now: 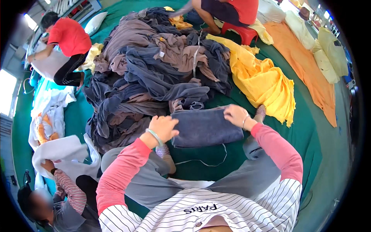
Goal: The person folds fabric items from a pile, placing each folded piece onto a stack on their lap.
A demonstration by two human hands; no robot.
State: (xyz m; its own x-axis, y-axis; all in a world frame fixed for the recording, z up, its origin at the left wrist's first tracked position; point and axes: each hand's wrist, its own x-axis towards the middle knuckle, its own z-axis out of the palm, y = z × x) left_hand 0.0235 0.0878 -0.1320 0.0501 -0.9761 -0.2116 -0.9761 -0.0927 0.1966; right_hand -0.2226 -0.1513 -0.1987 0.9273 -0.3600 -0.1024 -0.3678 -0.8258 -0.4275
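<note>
Towel (206,127), grey and folded, lies on the green floor (309,135) just near of the grey cloth pile (162,73); left hand (164,127) and right hand (235,115) press flat on its ends, gripping nothing — smooth outward, keep edges square.

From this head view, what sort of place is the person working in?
Probably a textile or laundry sorting workroom. People sit on a green floor mat around a big heap of grey cloths, with yellow fabric and pillows nearby, while both hands fold a grey towel.
</note>
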